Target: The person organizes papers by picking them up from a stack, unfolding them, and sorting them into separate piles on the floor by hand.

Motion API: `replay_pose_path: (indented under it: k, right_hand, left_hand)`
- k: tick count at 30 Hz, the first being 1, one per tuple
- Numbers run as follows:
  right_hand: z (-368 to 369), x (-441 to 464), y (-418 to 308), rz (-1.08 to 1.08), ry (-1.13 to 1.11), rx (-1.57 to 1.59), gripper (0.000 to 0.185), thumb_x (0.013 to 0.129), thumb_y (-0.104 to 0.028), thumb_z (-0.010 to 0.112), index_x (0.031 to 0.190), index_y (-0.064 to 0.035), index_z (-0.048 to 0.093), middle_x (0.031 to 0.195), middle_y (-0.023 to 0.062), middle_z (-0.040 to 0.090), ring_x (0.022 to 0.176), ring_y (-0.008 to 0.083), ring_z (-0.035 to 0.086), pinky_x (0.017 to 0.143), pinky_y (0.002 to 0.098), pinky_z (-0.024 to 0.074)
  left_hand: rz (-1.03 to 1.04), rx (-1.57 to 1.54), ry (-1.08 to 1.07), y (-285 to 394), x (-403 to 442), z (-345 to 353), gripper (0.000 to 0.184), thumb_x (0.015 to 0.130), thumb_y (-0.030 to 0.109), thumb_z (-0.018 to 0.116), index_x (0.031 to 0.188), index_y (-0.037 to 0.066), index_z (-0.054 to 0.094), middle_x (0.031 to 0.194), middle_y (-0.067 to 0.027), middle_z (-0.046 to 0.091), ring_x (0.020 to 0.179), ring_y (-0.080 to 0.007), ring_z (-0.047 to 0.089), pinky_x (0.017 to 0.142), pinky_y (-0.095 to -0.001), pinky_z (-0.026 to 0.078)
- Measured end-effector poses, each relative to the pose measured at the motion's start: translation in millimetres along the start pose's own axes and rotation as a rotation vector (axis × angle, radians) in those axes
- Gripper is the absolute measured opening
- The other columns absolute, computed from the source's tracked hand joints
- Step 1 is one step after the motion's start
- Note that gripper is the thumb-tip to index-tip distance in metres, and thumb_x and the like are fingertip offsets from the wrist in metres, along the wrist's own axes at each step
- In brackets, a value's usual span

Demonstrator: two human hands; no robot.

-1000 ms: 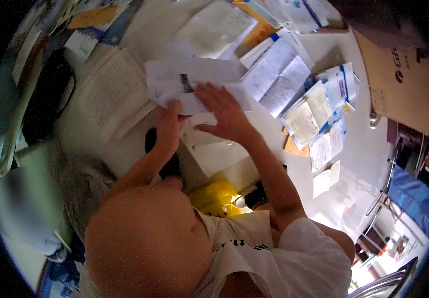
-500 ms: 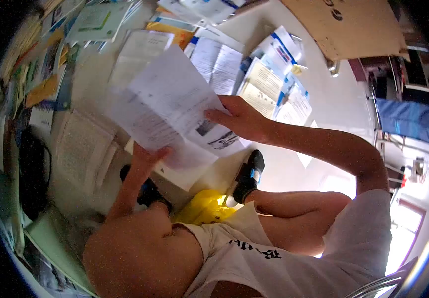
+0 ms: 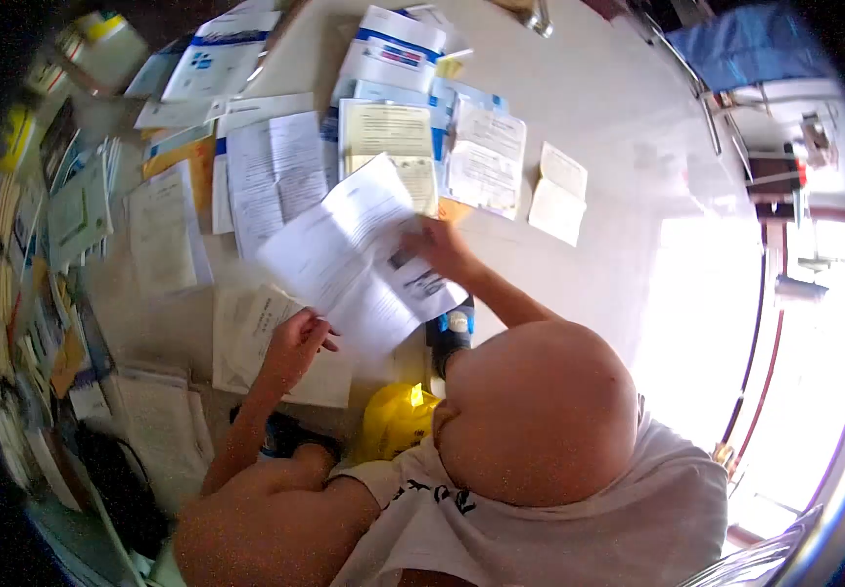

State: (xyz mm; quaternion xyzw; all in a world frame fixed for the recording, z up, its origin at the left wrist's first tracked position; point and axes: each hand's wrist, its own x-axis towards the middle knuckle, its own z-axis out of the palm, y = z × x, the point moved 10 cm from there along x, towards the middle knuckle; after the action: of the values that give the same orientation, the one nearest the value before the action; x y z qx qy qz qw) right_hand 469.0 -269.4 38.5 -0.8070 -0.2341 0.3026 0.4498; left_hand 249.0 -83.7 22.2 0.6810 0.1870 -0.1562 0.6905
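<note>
A creased white printed sheet (image 3: pixel 344 259) with dark pictures on its right part is held up in front of me. My right hand (image 3: pixel 437 248) grips its right edge, the fingers somewhat blurred. My left hand (image 3: pixel 295 344) is at the sheet's lower left edge, its fingers loosely bent and apart; it does not appear to hold the sheet. Under the left hand, a pale printed paper (image 3: pixel 246 338) lies on the floor. A yellow plastic bag (image 3: pixel 393 421) sits between my feet.
Papers and booklets lie spread ahead, including a two-page printed sheet (image 3: pixel 275 171), a yellowish document (image 3: pixel 390 142) and a small folded paper (image 3: pixel 559 193). Stacked papers (image 3: pixel 163 421) and a black bag (image 3: pixel 119 479) are on the left. A blue cloth (image 3: pixel 745 44) hangs at upper right.
My view has swung to the right. The left hand's fingers have come off the sheet's lower edge, while the right hand keeps its hold. My right knee is now raised.
</note>
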Motion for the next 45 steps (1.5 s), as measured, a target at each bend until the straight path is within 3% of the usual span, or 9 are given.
replay_pose_path:
  k: [8,11,14,17,19,22,28,35,45]
  right_hand:
    - [-202,-145,222,0.336,0.466,0.136,0.02,0.098,-0.007,0.058,0.116,0.0008,0.064,0.096,0.0062,0.071,0.081,0.0147,0.067,0.071,0.0317,0.0567]
    - [-195,-220,317,0.553,0.578,0.21,0.023,0.096,-0.015,0.061,0.112,0.0012,0.065,0.098,0.0071,0.07,0.085,0.018,0.065,0.076,0.0355,0.0547]
    - [-167,-255,364,0.665,0.572,0.346,0.026,0.092,-0.019,0.068,0.11,-0.0011,0.063,0.1,0.0119,0.068,0.081,0.0228,0.065,0.071,0.0382,0.0549]
    - [-222,-303,502,0.517,0.775,-0.078,0.047,0.087,-0.026,0.077,0.12,-0.0009,0.056,0.11,0.0176,0.062,0.08,0.0248,0.063,0.073,0.0378,0.0544]
    - [-226,-255,313,0.665,0.865,-1.009,0.059,0.084,-0.015,0.073,0.135,-0.0009,0.046,0.13,0.0215,0.048,0.118,0.0303,0.054,0.097,0.0412,0.0481]
    - [-182,-168,217,-0.101,0.836,-0.522,0.054,0.081,0.004,0.064,0.133,-0.0012,0.049,0.131,0.0226,0.051,0.124,0.0357,0.052,0.103,0.0418,0.0445]
    - [75,0,21,-0.19,-0.068,-0.156,0.041,0.089,0.001,0.063,0.129,-0.0079,0.059,0.115,0.0109,0.065,0.101,0.0231,0.064,0.086,0.0341,0.0528]
    - [249,36,-26,-0.297,-0.429,-0.131,0.049,0.088,-0.008,0.07,0.135,-0.0061,0.054,0.112,0.0153,0.057,0.102,0.0272,0.063,0.085,0.0392,0.0551]
    - [256,13,-71,-0.4,-0.254,-0.524,0.055,0.086,-0.01,0.067,0.139,-0.0081,0.052,0.122,0.0148,0.055,0.114,0.0319,0.055,0.097,0.0456,0.0488]
  left_hand:
    - [-0.078,0.257,0.326,-83,-41,-66,0.034,0.097,0.021,0.065,0.125,0.002,0.061,0.114,-0.0134,0.069,0.101,-0.0234,0.067,0.091,-0.0366,0.052]
    - [0.434,0.783,0.564,-101,-78,-91,0.051,0.09,0.027,0.072,0.133,0.004,0.055,0.14,-0.0194,0.051,0.127,-0.0396,0.049,0.105,-0.0524,0.04]
    - [0.185,0.94,0.634,-73,-97,-68,0.071,0.09,0.043,0.072,0.143,0.005,0.044,0.149,-0.0225,0.042,0.133,-0.0444,0.041,0.109,-0.0543,0.036]
    - [0.106,1.035,0.529,-94,-81,-56,0.082,0.085,0.051,0.075,0.145,0.006,0.042,0.155,-0.0252,0.031,0.139,-0.0471,0.033,0.111,-0.0584,0.031]
    - [0.07,1.004,0.596,-78,-82,-49,0.08,0.084,0.049,0.077,0.143,0.007,0.044,0.156,-0.0255,0.029,0.14,-0.0476,0.032,0.111,-0.0591,0.031]
    - [0.073,0.954,0.674,-72,-94,-55,0.076,0.082,0.044,0.08,0.141,0.008,0.047,0.157,-0.0264,0.025,0.141,-0.0479,0.03,0.111,-0.0606,0.03]
    - [0.155,0.771,0.845,-109,-124,-83,0.064,0.086,0.035,0.078,0.136,0.008,0.05,0.155,-0.0274,0.026,0.138,-0.0456,0.033,0.111,-0.0602,0.029]
    - [0.088,0.725,0.903,-113,-127,-91,0.064,0.084,0.032,0.079,0.135,0.007,0.049,0.151,-0.0261,0.031,0.136,-0.0449,0.034,0.112,-0.057,0.028]
    - [0.039,0.751,0.912,-118,-124,-94,0.068,0.079,0.029,0.08,0.136,0.011,0.048,0.151,-0.0258,0.031,0.131,-0.0474,0.036,0.108,-0.057,0.033]
